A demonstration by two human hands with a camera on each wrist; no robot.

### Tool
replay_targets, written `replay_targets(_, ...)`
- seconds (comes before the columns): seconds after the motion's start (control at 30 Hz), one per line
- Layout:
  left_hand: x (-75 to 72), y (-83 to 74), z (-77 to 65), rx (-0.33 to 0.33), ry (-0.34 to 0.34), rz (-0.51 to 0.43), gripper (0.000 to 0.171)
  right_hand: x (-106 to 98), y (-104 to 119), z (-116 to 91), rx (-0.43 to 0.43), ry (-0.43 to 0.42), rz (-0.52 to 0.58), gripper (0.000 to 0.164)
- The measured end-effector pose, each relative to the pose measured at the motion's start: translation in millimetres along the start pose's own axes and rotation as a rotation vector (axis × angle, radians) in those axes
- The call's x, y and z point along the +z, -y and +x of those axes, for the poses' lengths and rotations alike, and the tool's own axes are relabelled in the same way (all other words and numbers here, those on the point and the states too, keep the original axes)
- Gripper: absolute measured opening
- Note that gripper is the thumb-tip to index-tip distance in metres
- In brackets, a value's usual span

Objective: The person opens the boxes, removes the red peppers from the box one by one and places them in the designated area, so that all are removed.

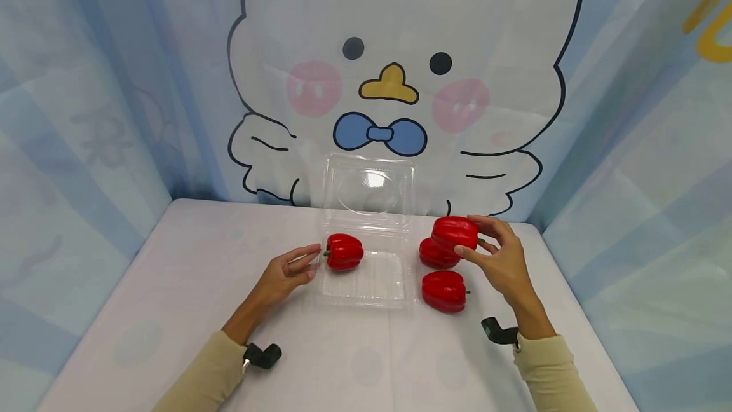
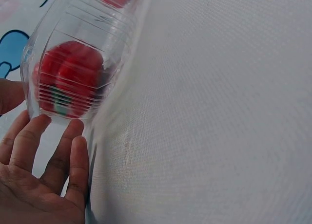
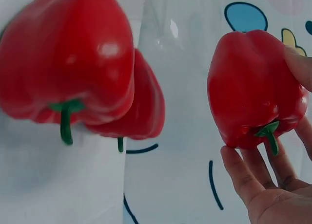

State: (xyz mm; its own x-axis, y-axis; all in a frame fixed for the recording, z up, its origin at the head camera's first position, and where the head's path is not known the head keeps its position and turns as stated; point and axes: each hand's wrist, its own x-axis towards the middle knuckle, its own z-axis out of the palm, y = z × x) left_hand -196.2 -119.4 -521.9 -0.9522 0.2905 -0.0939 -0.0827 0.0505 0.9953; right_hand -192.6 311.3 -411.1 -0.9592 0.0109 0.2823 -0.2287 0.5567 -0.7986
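Note:
A clear plastic clamshell box [image 1: 394, 275] stands on the table with its lid [image 1: 368, 186] raised at the back. In its left part lies a red bell pepper [image 1: 345, 252], its green stem toward the left; the left wrist view shows this pepper [image 2: 70, 75] through the ribbed wall. My left hand [image 1: 291, 272] rests its extended fingertips [image 2: 74, 126] against the box's left side. My right hand [image 1: 503, 259] holds another red bell pepper [image 3: 256, 85] between thumb and fingers, raised above the table, stem toward the palm.
Two more red bell peppers lie right of the box: a front one [image 1: 444, 292] and a rear one [image 1: 437, 254], partly hidden behind the held pepper in the head view. A printed curtain [image 1: 492, 30] hangs behind the white table [image 1: 200, 259].

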Motion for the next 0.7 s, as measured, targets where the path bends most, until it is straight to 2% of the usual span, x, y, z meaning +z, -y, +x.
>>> replay_targets(0.7,0.0,0.3,0.3,0.008,0.009,-0.004,0.061,-30,-54,8,0.097,-0.036,-0.052,0.071)
